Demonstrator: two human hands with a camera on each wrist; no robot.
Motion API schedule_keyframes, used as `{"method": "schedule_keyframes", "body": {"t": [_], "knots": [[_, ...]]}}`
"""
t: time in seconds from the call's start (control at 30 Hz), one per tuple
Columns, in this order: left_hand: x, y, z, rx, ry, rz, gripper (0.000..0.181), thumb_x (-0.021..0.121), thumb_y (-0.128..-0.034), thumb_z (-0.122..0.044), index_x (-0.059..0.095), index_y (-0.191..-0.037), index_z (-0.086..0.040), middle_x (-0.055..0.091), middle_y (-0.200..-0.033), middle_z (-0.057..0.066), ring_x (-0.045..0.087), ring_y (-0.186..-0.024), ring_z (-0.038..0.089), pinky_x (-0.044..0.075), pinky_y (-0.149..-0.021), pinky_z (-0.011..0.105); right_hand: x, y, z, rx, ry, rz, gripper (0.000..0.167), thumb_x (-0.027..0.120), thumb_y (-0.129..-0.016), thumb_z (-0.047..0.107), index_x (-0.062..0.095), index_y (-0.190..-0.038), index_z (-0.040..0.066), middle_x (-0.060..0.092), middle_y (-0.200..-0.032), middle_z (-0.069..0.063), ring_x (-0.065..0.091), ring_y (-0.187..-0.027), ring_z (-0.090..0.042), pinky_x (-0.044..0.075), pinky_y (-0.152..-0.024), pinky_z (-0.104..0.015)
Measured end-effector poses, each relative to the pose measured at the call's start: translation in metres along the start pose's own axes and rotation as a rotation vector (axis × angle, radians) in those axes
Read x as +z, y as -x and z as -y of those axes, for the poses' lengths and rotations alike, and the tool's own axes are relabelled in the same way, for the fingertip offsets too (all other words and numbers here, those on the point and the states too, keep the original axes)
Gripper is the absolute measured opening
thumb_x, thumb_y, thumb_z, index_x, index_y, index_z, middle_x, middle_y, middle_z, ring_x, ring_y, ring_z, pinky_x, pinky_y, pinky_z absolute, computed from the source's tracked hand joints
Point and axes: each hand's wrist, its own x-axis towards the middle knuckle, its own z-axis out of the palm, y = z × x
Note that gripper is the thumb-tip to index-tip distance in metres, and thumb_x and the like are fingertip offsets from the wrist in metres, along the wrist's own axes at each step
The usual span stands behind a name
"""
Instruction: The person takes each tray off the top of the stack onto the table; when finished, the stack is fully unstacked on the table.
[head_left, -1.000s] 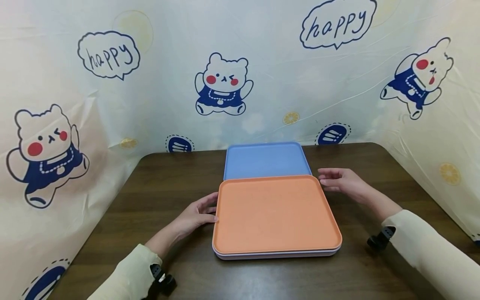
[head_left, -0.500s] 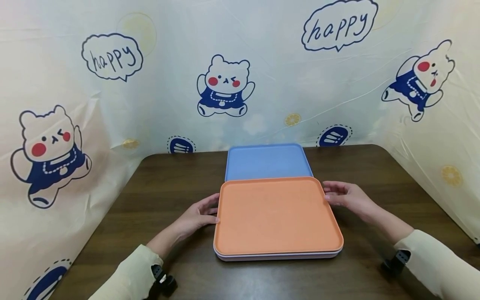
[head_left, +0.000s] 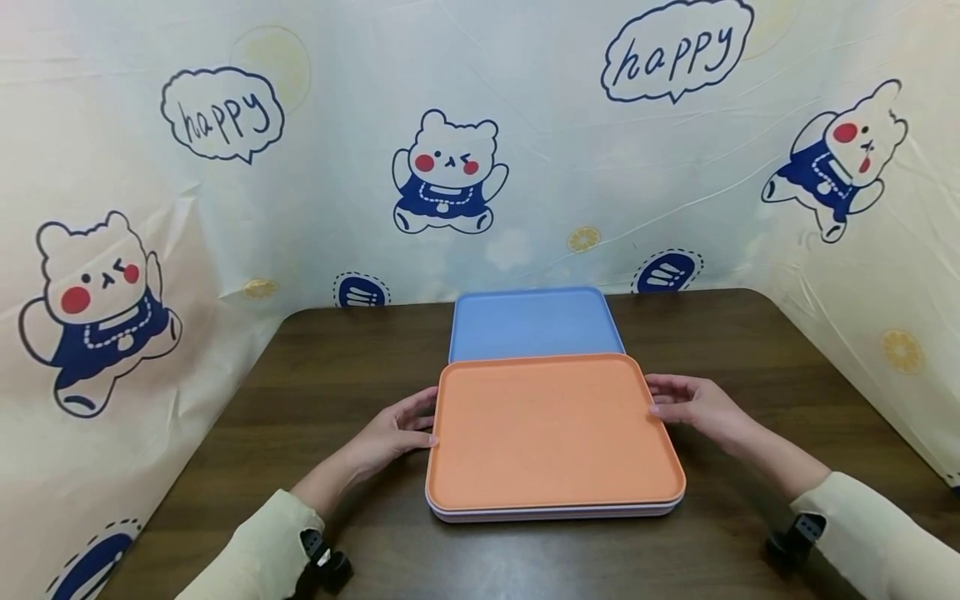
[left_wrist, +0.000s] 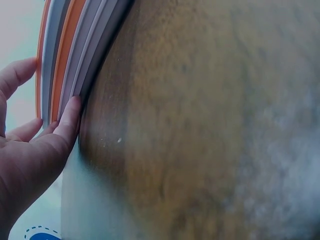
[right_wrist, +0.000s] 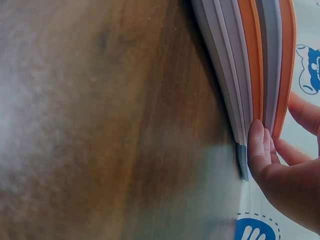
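tray stack (head_left: 555, 433), partly hiding blue tray (head_left: 536, 323), left hand (head_left: 384, 433) and right hand (head_left: 705, 408) fingers (right_wrist: 257, 142) pinching stack's sides

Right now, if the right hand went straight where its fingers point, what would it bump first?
The side of the tray stack, I think: the right hand seems to touch it, with no clear gap, though how firmly is hard to tell.

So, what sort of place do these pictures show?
Perhaps an indoor recording corner: a cartoon-printed sheet behind a brown table with stacked trays, and black devices at both wrists.
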Motion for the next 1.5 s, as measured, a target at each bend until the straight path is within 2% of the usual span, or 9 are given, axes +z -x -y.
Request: {"method": "schedule_keyframes", "body": {"t": [0.33,0.67,1.0,1.17,1.3,1.5], "knots": [[0.0,0.001,-0.001,-0.021,0.025,-0.013,0.079,0.074,-0.0868,-0.012,0.031,-0.152,-0.016,0.029,-0.156,0.01,0.04,-0.135,0.033,0.044,-0.1,0.043,0.005,0.0,0.002,-0.01,0.092,-0.041,0.064,0.073,-0.088,0.02,0.046,-0.139,-0.008,0.061,-0.123,-0.022,0.061,-0.106,-0.028,0.053,-0.086,-0.037],[0.0,0.0,0.001,-0.016,0.018,-0.01,0.079,0.073,-0.0874,-0.013,0.029,-0.153,-0.015,0.028,-0.156,0.012,0.04,-0.134,0.034,0.045,-0.099,0.042,0.01,0.002,0.011,-0.054,0.235,-0.104,0.056,0.073,-0.087,0.015,0.052,-0.133,-0.008,0.062,-0.119,-0.022,0.059,-0.105,-0.032,0.055,-0.083,-0.036],[0.0,0.0,-0.001,-0.022,0.021,-0.024,0.081,0.075,-0.0861,-0.012,0.03,-0.153,-0.015,0.028,-0.156,0.011,0.04,-0.134,0.034,0.044,-0.099,0.043,0.01,0.001,0.016,-0.045,0.247,-0.127,0.053,0.071,-0.088,0.01,0.052,-0.133,-0.009,0.063,-0.117,-0.022,0.059,-0.102,-0.031,0.055,-0.081,-0.035],[0.0,0.0,-0.002,-0.029,0.005,-0.039,0.081,0.076,-0.0851,-0.014,0.031,-0.152,-0.017,0.029,-0.156,0.01,0.041,-0.134,0.033,0.042,-0.101,0.045,0.01,0.0,0.022,-0.043,0.241,-0.143,0.051,0.067,-0.088,0.007,0.051,-0.133,-0.01,0.06,-0.121,-0.027,0.061,-0.102,-0.033,0.056,-0.08,-0.037],[0.0,0.0,-0.001,-0.031,-0.001,-0.034,0.081,0.076,-0.0854,-0.013,0.031,-0.152,-0.016,0.028,-0.156,0.01,0.04,-0.134,0.033,0.041,-0.102,0.046,0.009,-0.001,0.022,-0.037,0.205,-0.141,0.051,0.065,-0.089,0.006,0.049,-0.134,-0.011,0.058,-0.123,-0.029,0.062,-0.102,-0.032,0.057,-0.076,-0.037],[-0.001,0.0,0.002,-0.012,-0.012,-0.011,0.08,0.074,-0.0873,-0.012,0.028,-0.153,-0.013,0.026,-0.157,0.014,0.037,-0.135,0.036,0.039,-0.104,0.047,0.005,-0.001,0.021,-0.016,0.125,-0.103,0.053,0.061,-0.094,0.007,0.042,-0.14,-0.01,0.056,-0.124,-0.03,0.064,-0.092,-0.026,0.058,-0.069,-0.04]]}}
